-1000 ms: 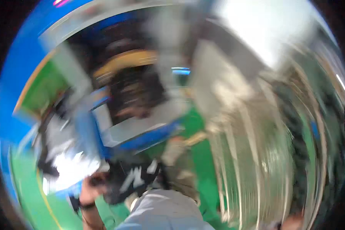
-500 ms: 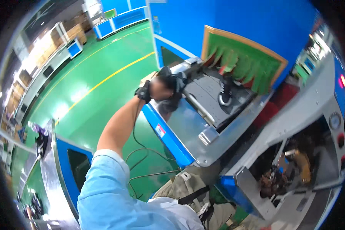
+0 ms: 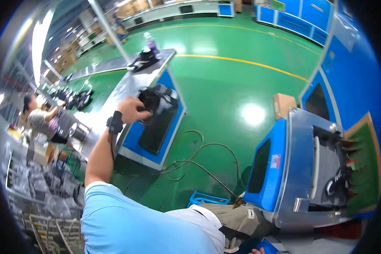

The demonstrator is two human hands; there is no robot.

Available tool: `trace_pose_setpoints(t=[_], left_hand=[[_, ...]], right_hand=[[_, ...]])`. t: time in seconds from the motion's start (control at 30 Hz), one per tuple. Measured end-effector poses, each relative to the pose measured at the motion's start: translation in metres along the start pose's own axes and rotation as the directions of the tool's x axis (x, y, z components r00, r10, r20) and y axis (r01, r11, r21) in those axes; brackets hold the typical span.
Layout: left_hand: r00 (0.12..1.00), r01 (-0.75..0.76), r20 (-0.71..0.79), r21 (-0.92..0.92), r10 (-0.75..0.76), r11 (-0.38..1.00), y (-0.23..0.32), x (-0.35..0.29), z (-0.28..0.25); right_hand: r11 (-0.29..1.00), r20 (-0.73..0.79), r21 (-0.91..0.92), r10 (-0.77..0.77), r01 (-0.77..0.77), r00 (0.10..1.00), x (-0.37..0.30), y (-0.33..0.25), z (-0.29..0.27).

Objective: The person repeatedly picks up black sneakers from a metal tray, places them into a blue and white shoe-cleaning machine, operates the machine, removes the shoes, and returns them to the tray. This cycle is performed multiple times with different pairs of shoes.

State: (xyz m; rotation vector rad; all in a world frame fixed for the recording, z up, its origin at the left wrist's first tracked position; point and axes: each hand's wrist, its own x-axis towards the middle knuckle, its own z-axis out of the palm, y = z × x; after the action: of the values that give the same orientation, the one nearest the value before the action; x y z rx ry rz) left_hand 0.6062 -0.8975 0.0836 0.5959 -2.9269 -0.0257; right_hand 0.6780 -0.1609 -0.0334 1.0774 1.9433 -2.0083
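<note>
My left hand (image 3: 132,110), with a black band on its wrist, grips a black shoe (image 3: 151,100) at the near end of the metal-topped bench (image 3: 125,86). The shoe is partly hidden by my fingers and looks dark against the bench's blue side. Only a few fingertips of my right hand (image 3: 258,251) show at the lower edge, beside a blue surface; what they do is hidden. At the right, another black shoe with white parts (image 3: 335,183) lies on the grey belt of a blue machine, by its green flap curtain.
A black-and-white shoe (image 3: 143,62) and a purple bottle (image 3: 150,41) stand farther along the bench. Cables (image 3: 207,146) coil on the green floor between bench and machine (image 3: 264,169). A cardboard box (image 3: 284,105) sits behind the machine. A person (image 3: 42,118) works at the far left.
My view has swung to the left. My left hand has gone from beside the machine to the bench, carrying the black shoe. The shoe on the belt remains by the curtain.
</note>
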Motion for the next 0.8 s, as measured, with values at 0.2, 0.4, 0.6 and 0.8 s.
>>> trace_pose_setpoints(t=[0.2, 0.4, 0.6, 0.8], left_hand=[[0.232, 0.95, -0.783, 0.054, -0.578, 0.308, -0.118, 0.012, -0.045], [0.975, -0.074, -0.224, -0.273, 0.012, 0.959, 0.121, 0.185, 0.094], [0.571, -0.573, -0.145, -0.776, 0.808, 0.265, 0.638, 0.188, 0.176], [0.601, -0.284, 0.212, -0.845, 0.771, 0.453, 0.933, 0.097, 0.201]], right_hand=[[0.987, 0.118, -0.087, -0.128, 0.138, 0.985, 0.009, -0.003, 0.024], [0.979, -0.2, -0.128, -0.182, 0.159, 0.963, -0.002, -0.003, 0.015], [0.985, -0.393, -0.097, -0.17, 0.143, 0.904, -0.041, 0.029, 0.007], [0.994, -0.643, -0.069, -0.108, 0.083, 0.758, -0.092, 0.108, 0.008]])
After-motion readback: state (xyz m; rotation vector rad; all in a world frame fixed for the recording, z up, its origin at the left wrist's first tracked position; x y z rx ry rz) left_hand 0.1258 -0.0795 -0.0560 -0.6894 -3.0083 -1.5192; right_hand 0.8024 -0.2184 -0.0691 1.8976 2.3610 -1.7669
